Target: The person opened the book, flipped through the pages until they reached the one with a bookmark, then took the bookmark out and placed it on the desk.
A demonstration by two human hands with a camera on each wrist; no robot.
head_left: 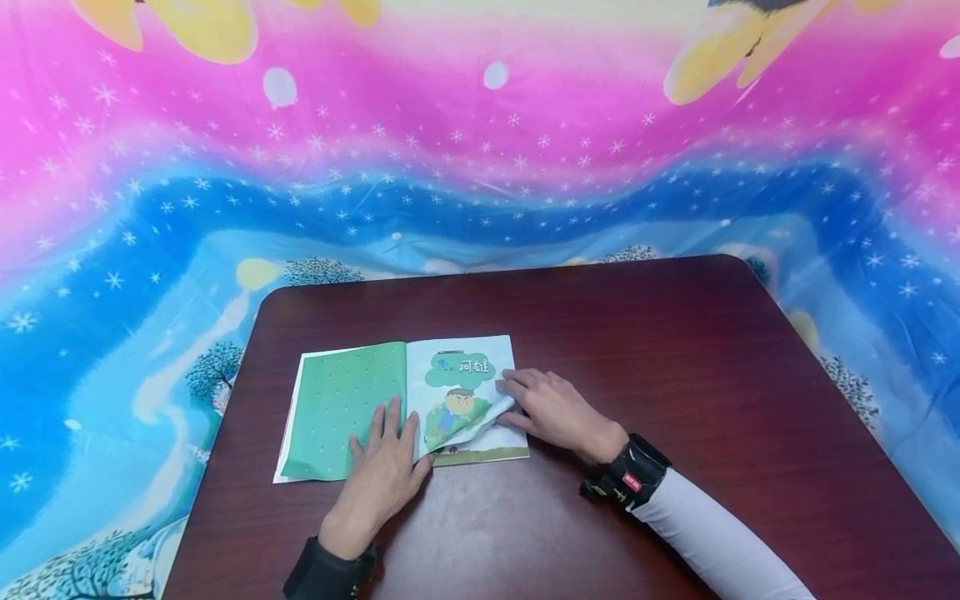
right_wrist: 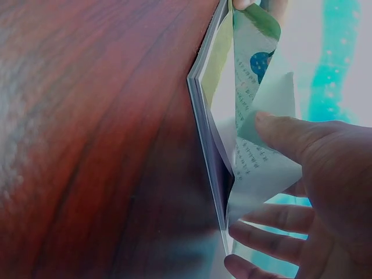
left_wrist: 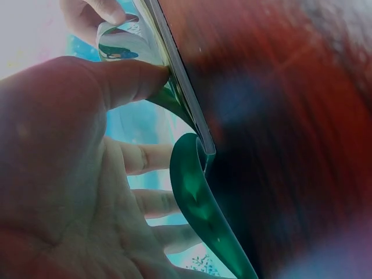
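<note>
An open picture book (head_left: 352, 408) lies flat on the dark wooden bench (head_left: 675, 400), left of centre and toward the near edge. Its left side shows a plain green sheet with small dots; its right side shows a printed page (head_left: 468, 379) with a cartoon figure and a green title shape.

The left hand (head_left: 382, 471) rests palm down on the lower part of the book, across the centre fold. Its fingers (head_left: 377, 425) lie straight and spread on the green sheet, holding nothing. The left wrist view shows the thumb (left_wrist: 125, 81) pressed against the page edges, with the green sheet (left_wrist: 200, 215) curling away from the book's spine.

The right hand (head_left: 551, 408) sits at the right edge of the book. Its fingers (head_left: 517, 383) and thumb pinch the printed page, which is lifted and bent upward at its lower right corner. The right wrist view confirms it: the thumb (right_wrist: 285, 133) presses the raised page (right_wrist: 258, 157) from one side, the remaining fingers lie behind it, and the page stands apart from the leaves beneath.

Both forearms carry black wrist straps; the right arm wears a pale sleeve (head_left: 720, 533). A bright cloth (head_left: 480, 167) patterned in pink, blue and white snowflakes surrounds the bench
</note>
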